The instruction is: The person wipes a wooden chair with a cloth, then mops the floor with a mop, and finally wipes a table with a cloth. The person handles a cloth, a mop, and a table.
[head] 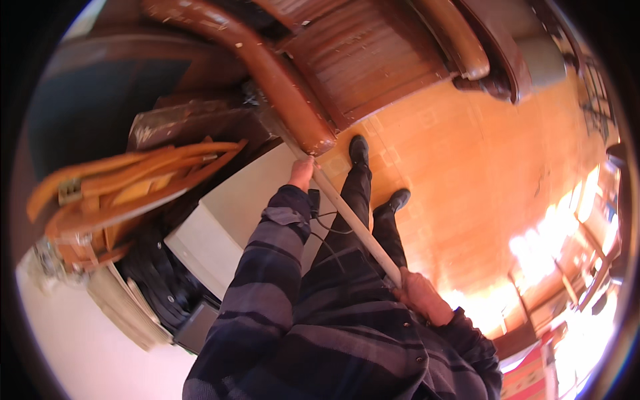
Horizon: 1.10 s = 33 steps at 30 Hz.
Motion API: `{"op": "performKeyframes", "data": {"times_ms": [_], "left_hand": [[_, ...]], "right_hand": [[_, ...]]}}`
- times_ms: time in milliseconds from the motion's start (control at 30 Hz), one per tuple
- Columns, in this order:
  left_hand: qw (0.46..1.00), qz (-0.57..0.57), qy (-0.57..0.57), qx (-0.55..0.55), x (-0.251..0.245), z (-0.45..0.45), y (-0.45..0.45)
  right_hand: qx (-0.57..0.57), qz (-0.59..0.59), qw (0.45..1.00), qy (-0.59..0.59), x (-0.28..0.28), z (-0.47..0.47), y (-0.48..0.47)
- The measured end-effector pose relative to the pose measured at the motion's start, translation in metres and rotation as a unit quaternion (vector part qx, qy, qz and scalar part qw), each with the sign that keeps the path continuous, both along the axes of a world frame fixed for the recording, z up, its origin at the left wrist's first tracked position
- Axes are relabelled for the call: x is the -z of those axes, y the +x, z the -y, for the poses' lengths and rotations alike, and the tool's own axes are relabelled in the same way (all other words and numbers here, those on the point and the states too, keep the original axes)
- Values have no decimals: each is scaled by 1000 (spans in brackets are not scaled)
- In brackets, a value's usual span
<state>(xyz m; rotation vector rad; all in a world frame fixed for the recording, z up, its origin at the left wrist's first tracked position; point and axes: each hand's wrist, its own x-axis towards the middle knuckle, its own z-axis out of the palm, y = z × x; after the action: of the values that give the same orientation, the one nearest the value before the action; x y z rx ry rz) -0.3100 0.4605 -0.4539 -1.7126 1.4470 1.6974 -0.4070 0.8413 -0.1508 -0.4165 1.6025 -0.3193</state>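
A long, round wooden pole [354, 220] runs slantwise in front of my body. My left hand [302, 173] is closed around it farther up, beside the rounded end of a brown wooden armrest [300, 112]. Lower down, close to my jacket, my right hand [422, 296] grips the pole near its end. Past my left hand the pole passes along the armrest, where a blurred greyish part [267, 112] shows; what is fixed there I cannot tell. A dark cord hangs near my left sleeve.
A slatted wooden bench seat [370, 55] stands ahead, with another armrest [457, 40] beyond. Folded wooden chairs [135, 175] lean at the left, near a white cabinet [215, 240]. Tan patterned floor [475, 165] spreads to the right, with bright sunlight on it.
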Motion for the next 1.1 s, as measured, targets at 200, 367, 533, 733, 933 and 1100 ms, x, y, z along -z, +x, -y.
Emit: {"op": "performKeyframes", "data": {"times_ms": [200,367,533,733,933,1100], "left_hand": [[979,-34,-153,129,28,-40,23],[996,-69,-59,-19,-8,-53,15],[988,-56,143,-5,-46,-120,30],[959,35,276,-53,-49,-225,10],[963,-3,267,-43,-61,-242,4],[975,-28,197,-97,-81,-237,17]], "right_hand": [[5,12,1000,-3,-15,-29,1],[1,-18,999,-40,-14,-48,7],[14,-25,1000,-10,-38,-127,12],[-114,-343,927,100,-90,-240,2],[-116,-449,864,198,-111,-301,2],[-79,-368,908,184,-108,-311,25]]}}
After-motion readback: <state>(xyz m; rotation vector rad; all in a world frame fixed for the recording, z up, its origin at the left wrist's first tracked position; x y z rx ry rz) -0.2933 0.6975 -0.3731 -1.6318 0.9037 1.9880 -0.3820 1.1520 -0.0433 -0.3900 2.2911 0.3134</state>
